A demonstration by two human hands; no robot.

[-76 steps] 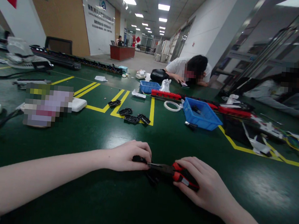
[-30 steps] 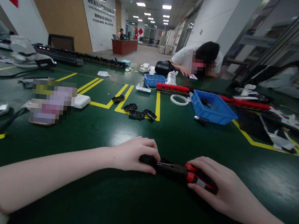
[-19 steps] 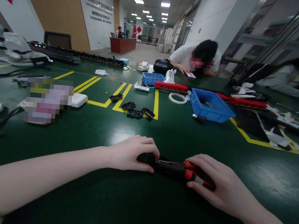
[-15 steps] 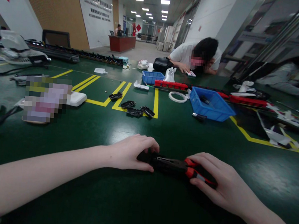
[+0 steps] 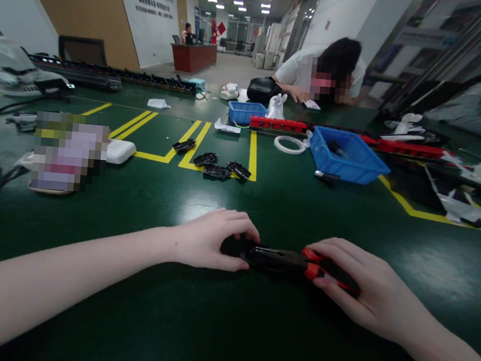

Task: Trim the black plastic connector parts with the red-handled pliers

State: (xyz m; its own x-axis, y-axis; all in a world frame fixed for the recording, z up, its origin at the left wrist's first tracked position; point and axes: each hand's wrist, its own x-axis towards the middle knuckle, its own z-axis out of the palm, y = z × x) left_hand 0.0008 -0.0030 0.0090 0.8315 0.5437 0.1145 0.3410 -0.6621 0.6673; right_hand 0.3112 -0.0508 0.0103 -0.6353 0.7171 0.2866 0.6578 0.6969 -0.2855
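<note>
We judge 1 dark elongated plastic part (image 5: 235,248) unfinished: left hand (image 5: 218,239) pinches it at 12 o'clock, right hand (image 5: 360,281) grips red-handled long-nosed metal pliers (image 5: 289,259); 4 ridged black plastic pieces (image 5: 217,171), status unclear, lie at 11.

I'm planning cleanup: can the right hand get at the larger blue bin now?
Probably not to grasp it: the right hand holds pliers, though nothing visible blocks the way to the larger blue bin.

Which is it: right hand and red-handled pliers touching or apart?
Touching. The head view shows the right hand wrapped around the pliers, its thumb lapping over the lower red handle.
</note>
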